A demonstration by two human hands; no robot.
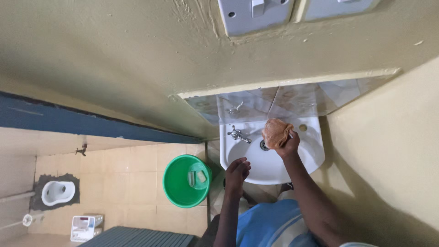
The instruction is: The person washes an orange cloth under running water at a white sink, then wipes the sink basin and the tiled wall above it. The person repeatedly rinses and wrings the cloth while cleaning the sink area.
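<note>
**Inspector:** Report the hands.

**Assistant:** The right hand, centre-right of the frame, is closed around a bunched tan cloth, held over the back of the white wash basin, just above the drain. The left hand sits at the basin's front rim, lower centre, fingers curled loosely inward; it has hold of nothing that I can see.

**Inspector:** How should the wiping be done well?

**Assistant:** In my judgement, keep the cloth bunched firmly so it does not unfold into the drain, work from the rim down toward the drain, and go around the chrome tap at the basin's left rather than snagging on it. The left hand at the rim should steady the body.

**Inspector:** Surface and room?

**Assistant:** The basin is glazed white, mounted against patterned pale tiles. Whether it is wet, I cannot tell. Walls are yellowish plaster, rough near the top; a grey switch plate sits at the upper centre. A green bucket with a small scoop inside stands on the beige tiled floor just left of the basin. A floor-level toilet pan lies at the lower left, well apart from the basin.
</note>
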